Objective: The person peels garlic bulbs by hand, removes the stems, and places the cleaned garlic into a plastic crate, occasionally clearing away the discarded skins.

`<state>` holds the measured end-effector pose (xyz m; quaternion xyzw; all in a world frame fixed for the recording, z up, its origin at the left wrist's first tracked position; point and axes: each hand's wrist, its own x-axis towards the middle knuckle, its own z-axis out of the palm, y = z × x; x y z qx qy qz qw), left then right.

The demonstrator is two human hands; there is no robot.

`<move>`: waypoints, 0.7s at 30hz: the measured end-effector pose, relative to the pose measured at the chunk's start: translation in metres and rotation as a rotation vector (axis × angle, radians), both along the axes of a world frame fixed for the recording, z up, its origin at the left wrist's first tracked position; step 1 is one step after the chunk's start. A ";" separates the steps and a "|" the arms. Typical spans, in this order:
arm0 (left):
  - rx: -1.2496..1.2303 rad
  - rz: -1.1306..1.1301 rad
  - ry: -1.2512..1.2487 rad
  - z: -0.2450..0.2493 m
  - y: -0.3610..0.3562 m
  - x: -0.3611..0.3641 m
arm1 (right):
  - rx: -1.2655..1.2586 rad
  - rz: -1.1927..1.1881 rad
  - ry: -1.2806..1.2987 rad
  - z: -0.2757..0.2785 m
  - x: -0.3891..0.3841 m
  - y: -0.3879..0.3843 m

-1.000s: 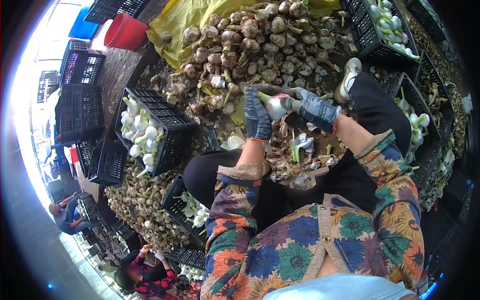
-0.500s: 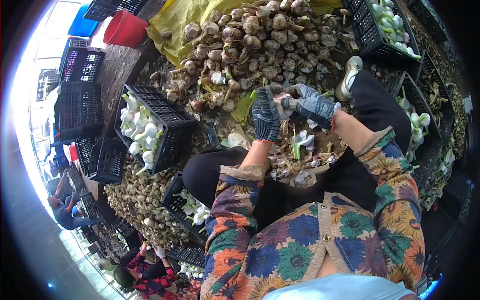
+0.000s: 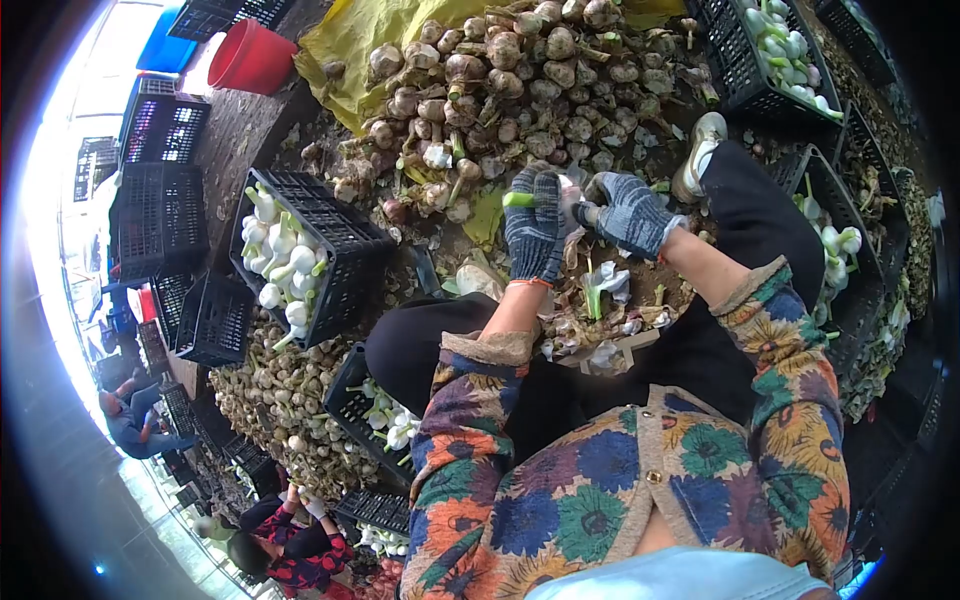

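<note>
At the near edge of the garlic heap, the bulb is held by the closed left hand, best kept steady while skin is eased lightly by the curled right hand, whose hold cannot be told

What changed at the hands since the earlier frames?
Left hand shifted slightly right, toward the right hand; its fingers now cover most of the garlic bulb, green stem still poking out left. No release visible. Garlic heap and red bucket stayed put.
</note>
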<state>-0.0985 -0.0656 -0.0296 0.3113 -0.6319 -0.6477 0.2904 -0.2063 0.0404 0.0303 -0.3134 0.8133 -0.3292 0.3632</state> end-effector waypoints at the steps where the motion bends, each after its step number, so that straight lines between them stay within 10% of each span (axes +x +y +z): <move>1: 0.022 0.009 -0.045 0.000 0.000 0.000 | 0.000 -0.017 0.028 -0.004 0.000 0.002; 10: 0.929 0.265 0.130 0.006 -0.018 0.000 | -0.250 -0.363 -0.005 -0.038 -0.036 0.012; 16: 0.550 0.236 -0.101 0.018 -0.017 0.007 | 0.132 0.325 0.031 -0.003 -0.021 0.002; 21: 0.058 0.076 0.031 0.009 -0.005 0.007 | -0.109 -0.085 -0.436 0.015 0.002 -0.013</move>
